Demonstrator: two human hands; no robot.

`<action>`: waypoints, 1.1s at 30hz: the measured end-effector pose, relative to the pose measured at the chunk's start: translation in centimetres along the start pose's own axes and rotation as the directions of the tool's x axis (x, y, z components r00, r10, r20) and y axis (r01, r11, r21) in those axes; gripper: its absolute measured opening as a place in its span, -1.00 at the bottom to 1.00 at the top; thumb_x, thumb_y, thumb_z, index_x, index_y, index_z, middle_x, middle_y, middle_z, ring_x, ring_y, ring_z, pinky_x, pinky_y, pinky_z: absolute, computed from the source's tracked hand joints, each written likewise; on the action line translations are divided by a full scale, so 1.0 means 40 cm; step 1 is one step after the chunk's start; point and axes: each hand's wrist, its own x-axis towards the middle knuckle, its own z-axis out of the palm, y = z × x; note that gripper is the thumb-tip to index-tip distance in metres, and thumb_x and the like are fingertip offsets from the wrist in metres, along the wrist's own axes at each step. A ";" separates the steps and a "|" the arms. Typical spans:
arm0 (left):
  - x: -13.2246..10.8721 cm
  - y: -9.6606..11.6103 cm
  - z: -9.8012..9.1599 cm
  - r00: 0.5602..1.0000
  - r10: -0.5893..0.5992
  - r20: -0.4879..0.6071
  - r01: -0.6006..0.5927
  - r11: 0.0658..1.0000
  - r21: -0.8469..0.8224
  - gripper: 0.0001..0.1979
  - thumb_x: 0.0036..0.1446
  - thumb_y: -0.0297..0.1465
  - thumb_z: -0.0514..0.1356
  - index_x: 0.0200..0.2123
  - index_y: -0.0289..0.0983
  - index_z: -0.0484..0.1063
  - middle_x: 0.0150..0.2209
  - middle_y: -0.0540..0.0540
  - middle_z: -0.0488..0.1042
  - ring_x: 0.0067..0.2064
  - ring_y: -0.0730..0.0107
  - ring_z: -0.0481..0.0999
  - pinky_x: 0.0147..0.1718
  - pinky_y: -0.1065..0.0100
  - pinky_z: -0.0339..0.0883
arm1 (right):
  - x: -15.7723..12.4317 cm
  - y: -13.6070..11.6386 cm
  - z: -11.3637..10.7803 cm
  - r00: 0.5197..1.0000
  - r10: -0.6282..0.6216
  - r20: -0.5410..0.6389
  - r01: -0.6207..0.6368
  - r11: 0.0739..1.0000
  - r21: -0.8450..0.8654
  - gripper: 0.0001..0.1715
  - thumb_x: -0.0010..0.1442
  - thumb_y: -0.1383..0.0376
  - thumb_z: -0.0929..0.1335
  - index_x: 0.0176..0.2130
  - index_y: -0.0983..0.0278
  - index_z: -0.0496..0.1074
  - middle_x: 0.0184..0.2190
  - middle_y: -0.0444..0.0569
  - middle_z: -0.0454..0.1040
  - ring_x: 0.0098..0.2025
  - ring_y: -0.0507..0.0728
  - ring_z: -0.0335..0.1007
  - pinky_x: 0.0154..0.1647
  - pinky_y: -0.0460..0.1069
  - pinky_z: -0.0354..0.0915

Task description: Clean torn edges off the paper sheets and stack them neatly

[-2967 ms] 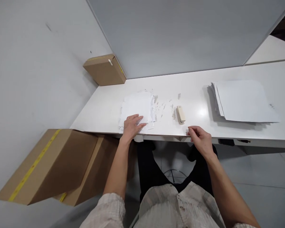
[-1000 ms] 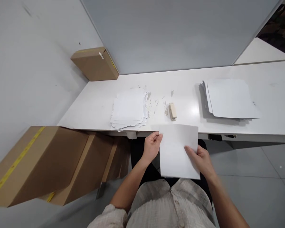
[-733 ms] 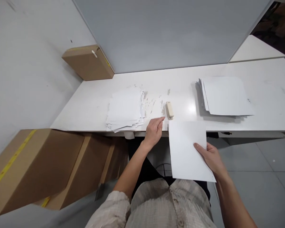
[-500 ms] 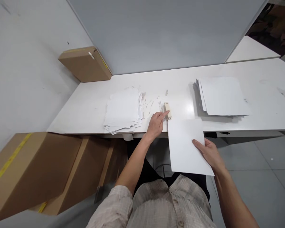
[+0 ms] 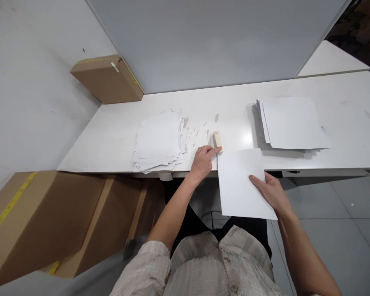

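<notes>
A small cream stapler (image 5: 217, 140) lies on the white table, its front end towards me. My left hand (image 5: 202, 163) rests to its left, index finger stretched onto the front of the stapler and the other fingers bent; it touches the stapler without wrapping round it. My right hand (image 5: 273, 192) pinches the right edge of a white paper sheet (image 5: 239, 185), thumb on top and fingers underneath. The sheet's top left corner meets the stapler's front end, and its lower part hangs past the table edge. Whether several sheets lie together I cannot tell.
An uneven paper stack (image 5: 158, 137) lies on the table to the left, a second paper stack (image 5: 291, 123) to the right. A cardboard box (image 5: 111, 80) leans at the back left corner. Larger cardboard boxes (image 5: 58, 222) stand below left. A grey panel (image 5: 216, 41) bounds the table's back.
My left index finger has shifted slightly towards the stapler's front end and lies over it. The sheet's lower edge has risen a little. My right hand keeps its hold.
</notes>
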 end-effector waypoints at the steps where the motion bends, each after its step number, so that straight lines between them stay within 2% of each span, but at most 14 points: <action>1: 0.000 -0.001 0.003 1.000 0.006 -0.004 -0.005 1.000 0.013 -0.44 0.05 -0.73 -0.12 0.02 -0.21 0.37 -0.19 -0.12 0.34 -0.12 0.32 0.26 -0.07 0.29 0.23 | 0.000 -0.001 0.000 1.000 0.002 -0.002 -0.002 1.000 -0.008 -0.55 0.00 0.07 0.42 -0.16 0.27 0.45 -0.35 -0.04 0.57 -0.40 0.12 0.48 -0.47 -0.07 0.35; 9: 0.005 -0.006 0.019 0.999 0.037 -0.024 -0.035 0.996 0.081 -0.48 0.08 -0.72 -0.12 -0.03 -0.22 0.41 -0.24 -0.13 0.34 -0.17 0.30 0.24 -0.13 0.28 0.24 | -0.004 -0.011 -0.002 1.000 0.009 -0.002 -0.009 1.000 0.001 -0.55 0.01 0.08 0.42 -0.14 0.26 0.44 -0.31 -0.03 0.57 -0.39 0.13 0.48 -0.47 -0.07 0.36; 14: 0.003 -0.006 0.012 0.999 0.044 -0.017 -0.042 0.996 0.079 -0.46 0.07 -0.73 -0.12 -0.01 -0.21 0.40 -0.25 -0.13 0.33 -0.17 0.31 0.24 -0.11 0.29 0.23 | -0.006 -0.009 0.001 0.999 -0.041 0.016 0.041 0.999 0.019 -0.51 0.06 0.07 0.38 -0.04 0.22 0.39 -0.26 -0.04 0.56 -0.38 0.12 0.49 -0.42 -0.05 0.38; 18: -0.001 -0.006 0.003 0.998 0.059 0.010 -0.060 0.996 0.066 -0.37 0.02 -0.75 -0.13 0.11 -0.19 0.28 -0.22 -0.11 0.33 -0.15 0.33 0.25 -0.09 0.30 0.20 | -0.024 -0.014 -0.009 0.994 -0.105 0.010 0.105 0.994 0.004 -0.52 0.05 0.09 0.39 -0.06 0.24 0.38 -0.22 -0.03 0.55 -0.29 0.16 0.50 -0.34 -0.02 0.40; 22: -0.003 -0.004 -0.001 0.998 0.061 0.009 -0.061 0.998 0.033 -0.31 0.03 -0.72 -0.14 0.24 -0.19 0.06 -0.20 -0.11 0.36 -0.12 0.31 0.27 -0.06 0.26 0.19 | -0.070 -0.040 -0.071 0.997 -0.071 -0.036 0.067 0.993 -0.097 -0.55 -0.01 0.08 0.42 -0.15 0.25 0.42 -0.36 -0.02 0.56 -0.42 0.16 0.48 -0.51 -0.03 0.38; 25: -0.004 -0.003 -0.001 0.999 0.041 -0.018 -0.041 0.999 -0.006 -0.29 0.04 -0.69 -0.15 0.28 -0.19 -0.07 -0.19 -0.12 0.38 -0.11 0.29 0.29 -0.07 0.24 0.21 | -0.091 -0.096 -0.145 0.978 -0.087 -0.191 0.063 0.990 -0.128 -0.54 -0.05 0.04 0.43 -0.17 0.20 0.44 -0.39 -0.02 0.55 -0.49 0.16 0.45 -0.59 0.00 0.36; 27: -0.005 -0.002 0.000 0.999 0.021 -0.028 -0.022 1.000 -0.012 -0.30 0.05 -0.68 -0.15 0.28 -0.20 -0.08 -0.17 -0.13 0.38 -0.09 0.27 0.29 -0.09 0.23 0.23 | -0.079 -0.159 -0.194 0.926 -0.163 -0.342 0.088 0.970 -0.225 -0.56 -0.05 0.01 0.43 -0.19 0.15 0.45 -0.36 -0.01 0.54 -0.50 0.14 0.43 -0.60 -0.01 0.32; 30: -0.006 -0.002 0.001 1.000 -0.004 -0.015 0.003 1.000 -0.015 -0.35 0.08 -0.66 -0.15 0.26 -0.25 -0.04 -0.16 -0.16 0.38 -0.09 0.26 0.29 -0.09 0.23 0.25 | -0.012 -0.280 -0.262 0.832 -0.330 -0.445 0.101 0.880 -0.464 -0.58 -0.01 -0.05 0.38 -0.24 0.17 0.47 -0.30 0.03 0.52 -0.46 0.11 0.40 -0.55 0.00 0.25; 32: -0.007 -0.003 0.000 1.000 -0.017 -0.009 0.017 0.999 -0.028 -0.38 0.10 -0.65 -0.15 0.25 -0.27 -0.02 -0.15 -0.18 0.39 -0.08 0.26 0.30 -0.10 0.23 0.26 | 0.054 -0.354 -0.304 0.808 -0.377 -0.453 0.019 0.785 -0.619 -0.54 -0.04 -0.08 0.38 -0.30 0.21 0.47 -0.27 0.07 0.50 -0.36 0.16 0.42 -0.45 0.03 0.23; 33: -0.007 -0.004 0.000 1.000 -0.021 -0.010 0.021 0.999 -0.035 -0.39 0.11 -0.64 -0.15 0.25 -0.28 -0.01 -0.15 -0.18 0.39 -0.08 0.26 0.30 -0.10 0.23 0.26 | 0.088 -0.381 -0.325 0.774 -0.394 -0.496 -0.042 0.750 -0.660 -0.49 -0.12 -0.11 0.41 -0.32 0.20 0.45 -0.26 0.09 0.50 -0.35 0.19 0.40 -0.42 0.06 0.22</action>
